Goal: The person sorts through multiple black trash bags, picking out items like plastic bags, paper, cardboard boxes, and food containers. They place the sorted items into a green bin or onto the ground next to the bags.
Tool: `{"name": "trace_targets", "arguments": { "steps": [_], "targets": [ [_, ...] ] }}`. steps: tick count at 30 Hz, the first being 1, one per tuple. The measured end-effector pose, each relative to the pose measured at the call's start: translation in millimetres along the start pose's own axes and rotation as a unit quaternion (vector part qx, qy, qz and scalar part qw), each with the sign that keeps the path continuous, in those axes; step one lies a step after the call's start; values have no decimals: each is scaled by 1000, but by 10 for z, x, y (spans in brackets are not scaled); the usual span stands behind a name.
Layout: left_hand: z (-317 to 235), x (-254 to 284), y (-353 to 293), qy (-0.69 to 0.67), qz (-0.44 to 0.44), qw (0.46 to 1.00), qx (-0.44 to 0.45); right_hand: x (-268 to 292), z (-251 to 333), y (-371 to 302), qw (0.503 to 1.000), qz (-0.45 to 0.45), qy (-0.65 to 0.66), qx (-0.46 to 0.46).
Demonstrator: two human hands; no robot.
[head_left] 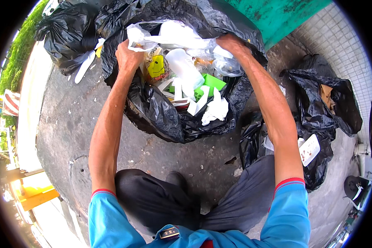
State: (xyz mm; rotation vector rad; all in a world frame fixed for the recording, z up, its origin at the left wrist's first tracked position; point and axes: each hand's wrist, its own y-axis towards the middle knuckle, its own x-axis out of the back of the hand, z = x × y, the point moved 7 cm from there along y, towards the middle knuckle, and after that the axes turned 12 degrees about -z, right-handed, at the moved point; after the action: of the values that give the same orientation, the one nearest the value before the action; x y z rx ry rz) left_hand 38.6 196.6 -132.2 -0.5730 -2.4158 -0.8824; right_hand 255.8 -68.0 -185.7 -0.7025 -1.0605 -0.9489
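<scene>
Open black bag (161,111), both hands at its mouth

So it's sitting on the grey pavement (153,151), just ahead of the person's knees (134,186). Left hand (129,57) is curled at the left side of the bag's mouth, right up against some translucent white plastic (137,36). Fingertips are hidden, so can't tell if it's actually gripping. Right hand (234,44) is at the right side of the mouth, near some clear plastic (227,66), and I can't tell its grip either. Inside the bag: green pieces (213,84), a yellow-printed packet (156,66), crumpled white tissue (216,109). Left of the bag there's a bulging black sack (68,37); right of it, another black bag gapes with brown cardboard (326,96) inside.
</scene>
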Motion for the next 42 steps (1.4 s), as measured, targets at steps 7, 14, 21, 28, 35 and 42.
{"name": "trace_targets", "arguments": {
  "steps": [7, 14, 21, 28, 35, 42],
  "targets": [
    [-111, -187, -52, -8, 15, 1000, 2, -222, 370, -106, 996, -75, 16, 39],
    [-192, -350, -113, -53, 50, 997, 18, -821, 208, 58, 1000, -13, -16, -3],
    [63, -155, 21, -74, 6, 995, 63, -347, 669, -71, 969, -103, 198, 106],
    [-707, -39, 147, -272, 12, 959, 82, 660, 1227, -260, 900, -94, 384, 183],
    [-477, -363, -131, -373, 104, 905, 179, 333, 1430, -805, 927, 110, 279, 223],
    [-464, -510, -256, -395, 176, 879, 200, -17, 1154, -514, 974, 174, 101, 105]
  ]
}}
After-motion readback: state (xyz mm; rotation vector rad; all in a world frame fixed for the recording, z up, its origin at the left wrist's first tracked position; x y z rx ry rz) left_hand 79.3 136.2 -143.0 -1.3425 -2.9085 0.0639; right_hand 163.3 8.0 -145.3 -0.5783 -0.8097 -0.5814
